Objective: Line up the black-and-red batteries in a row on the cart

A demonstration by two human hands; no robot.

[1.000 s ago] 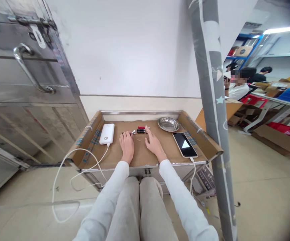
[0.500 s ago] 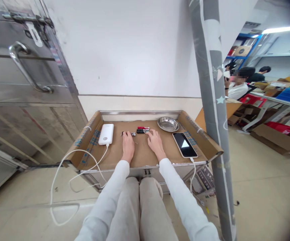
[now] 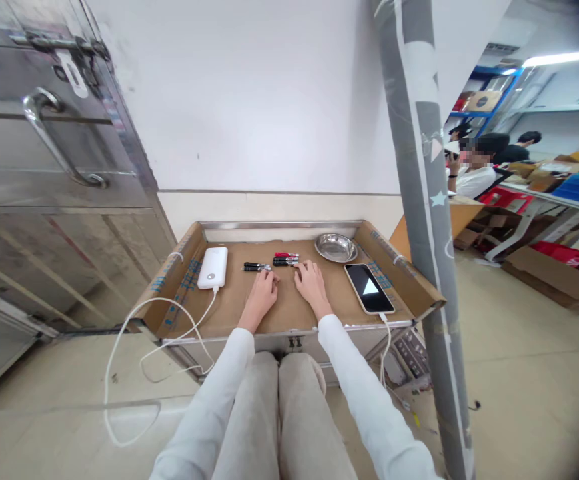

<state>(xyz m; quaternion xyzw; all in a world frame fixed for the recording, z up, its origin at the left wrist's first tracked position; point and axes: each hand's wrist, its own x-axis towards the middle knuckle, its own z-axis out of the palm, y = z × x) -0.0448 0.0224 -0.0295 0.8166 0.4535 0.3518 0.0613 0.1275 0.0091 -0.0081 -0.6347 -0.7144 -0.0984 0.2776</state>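
My left hand [image 3: 263, 292] rests low over the cardboard, its fingers loosely bent and pointing right, with nothing visible in them. Just beyond it lie black pen-like sticks [image 3: 256, 267] with silvery ends, side by side. My right hand [image 3: 311, 285] lies with fingers apart at the right ends of a second group of black sticks [image 3: 283, 261]; whether the fingertips touch them is too small to tell. Against the far side of that group lies a red stick [image 3: 286, 255] of similar shape.
A round metal dish [image 3: 336, 247] stands at the back right of the cardboard-lined tabletop [image 3: 289, 310]. A phone [image 3: 369, 288] on a cable lies at the right, a white power bank [image 3: 213, 267] at the left. A wrapped grey pipe [image 3: 419, 200] rises beside the table; people sit beyond.
My left hand has moved off the left black sticks, back toward me and slightly right, leaving them uncovered. My right hand stays almost where it was.
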